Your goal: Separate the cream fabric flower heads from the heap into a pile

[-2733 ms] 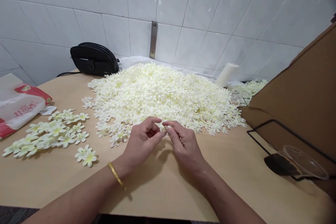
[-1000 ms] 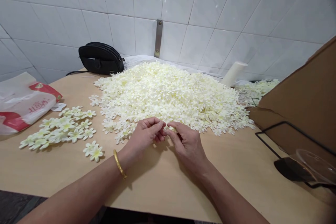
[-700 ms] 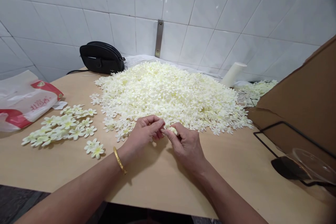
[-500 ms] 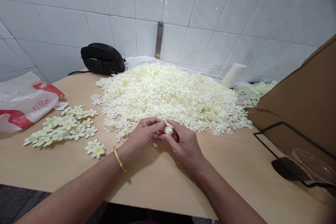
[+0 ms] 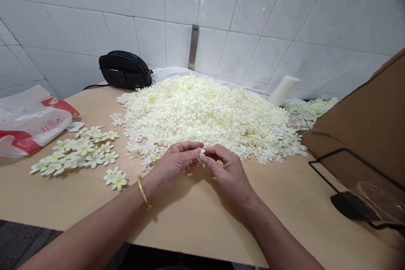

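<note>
My left hand (image 5: pixel 175 163) and my right hand (image 5: pixel 228 171) meet fingertip to fingertip just above the wooden table (image 5: pixel 196 219). Both pinch one small cream fabric flower (image 5: pixel 202 152) between thumbs and forefingers. A gold bangle (image 5: pixel 144 192) circles my left wrist. Right behind the hands lies a big heap of the same cream flowers (image 5: pixel 205 114). To the left, a smaller spread of flowers with yellow-green centres (image 5: pixel 76 152) lies flat, with a separate pair (image 5: pixel 115 178) nearer my left arm.
A black pouch (image 5: pixel 125 70) sits at the back by the tiled wall. A red-and-white plastic bag (image 5: pixel 30 120) lies far left. A white roll (image 5: pixel 283 89) stands behind the heap. A cardboard box (image 5: pixel 363 122), a black wire frame (image 5: pixel 348 158) and a clear cup (image 5: pixel 379 202) are on the right.
Both hands picked a flower from the heap's near edge and now pinch it together a little higher. The view has drifted slightly.
</note>
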`<state>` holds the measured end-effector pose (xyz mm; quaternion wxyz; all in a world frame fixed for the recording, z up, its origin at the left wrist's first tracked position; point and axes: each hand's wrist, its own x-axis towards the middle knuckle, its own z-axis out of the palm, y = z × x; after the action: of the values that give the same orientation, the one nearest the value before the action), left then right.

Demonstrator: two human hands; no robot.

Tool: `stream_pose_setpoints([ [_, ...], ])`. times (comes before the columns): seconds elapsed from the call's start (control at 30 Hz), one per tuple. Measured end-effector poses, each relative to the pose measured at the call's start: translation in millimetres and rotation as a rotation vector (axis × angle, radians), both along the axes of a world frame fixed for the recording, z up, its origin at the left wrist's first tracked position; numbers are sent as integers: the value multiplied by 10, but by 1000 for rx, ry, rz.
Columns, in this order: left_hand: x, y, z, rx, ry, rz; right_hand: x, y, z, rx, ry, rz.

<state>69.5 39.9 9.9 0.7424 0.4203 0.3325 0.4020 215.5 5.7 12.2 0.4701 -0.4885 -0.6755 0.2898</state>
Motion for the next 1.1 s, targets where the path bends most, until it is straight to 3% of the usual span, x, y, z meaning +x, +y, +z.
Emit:
stream_pose_setpoints([
  [0.27, -1, -4, -3, 121, 20, -71, -2, 2, 0, -229, 380, 118],
  [0.4, -10, -7, 5, 125, 21, -46, 36, 33, -13, -255, 479, 78],
  [0.57, -1, -25, 29, 152, 49, -69, 24, 21, 1, -274, 420, 38],
  [0.7, 14, -38, 38, 246, 122, 4, -10, 10, 8, -283, 402, 1],
  [0.87, 9, -53, 78, 332, 200, 45, 44, 46, -27, -357, 465, 83],
  [1.1, 1, -39, 120, 238, 224, -30, 65, 19, -13, -329, 296, 108],
])
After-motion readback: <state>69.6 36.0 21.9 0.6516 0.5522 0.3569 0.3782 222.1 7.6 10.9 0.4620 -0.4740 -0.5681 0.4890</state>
